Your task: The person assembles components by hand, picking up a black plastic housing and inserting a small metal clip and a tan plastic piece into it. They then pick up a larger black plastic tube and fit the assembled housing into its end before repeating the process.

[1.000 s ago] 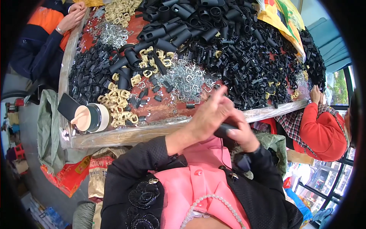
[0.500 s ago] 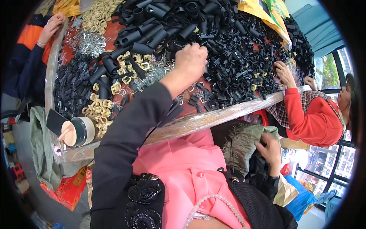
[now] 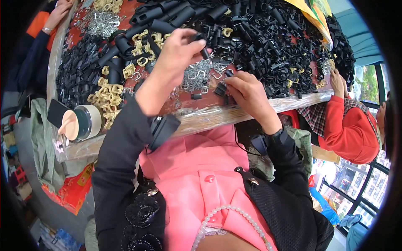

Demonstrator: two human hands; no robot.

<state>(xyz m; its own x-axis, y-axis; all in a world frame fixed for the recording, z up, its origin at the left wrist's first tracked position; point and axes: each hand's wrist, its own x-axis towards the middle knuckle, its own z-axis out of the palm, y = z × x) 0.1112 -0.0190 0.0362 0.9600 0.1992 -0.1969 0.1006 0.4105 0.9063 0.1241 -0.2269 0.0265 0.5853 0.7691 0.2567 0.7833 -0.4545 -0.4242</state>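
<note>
Windows point(image 3: 370, 192) let daylight into the room at the right, and a bench point(image 3: 209, 118) with a pale wooden edge carries many heaps of small parts. The left hand point(image 3: 172, 54) is raised over the bench, and its thumb and fingers are closed around a black plastic piece point(image 3: 205, 53), which points down above the silver wire loops point(image 3: 197, 76). The right hand point(image 3: 252, 95) is near the front edge, with bent fingers close to a small black clip point(image 3: 220, 89); I cannot tell if the fingertips grip something. Behind the two hands lies a wide black heap point(image 3: 268, 54), and gold-coloured buckles point(image 3: 108, 98) gather at the left, beside a round jar point(image 3: 90, 120) and a dark flat panel point(image 3: 57, 113). At the right of the bench, a co-worker in a red sleeve point(image 3: 341, 127) reaches to the parts there.
</note>
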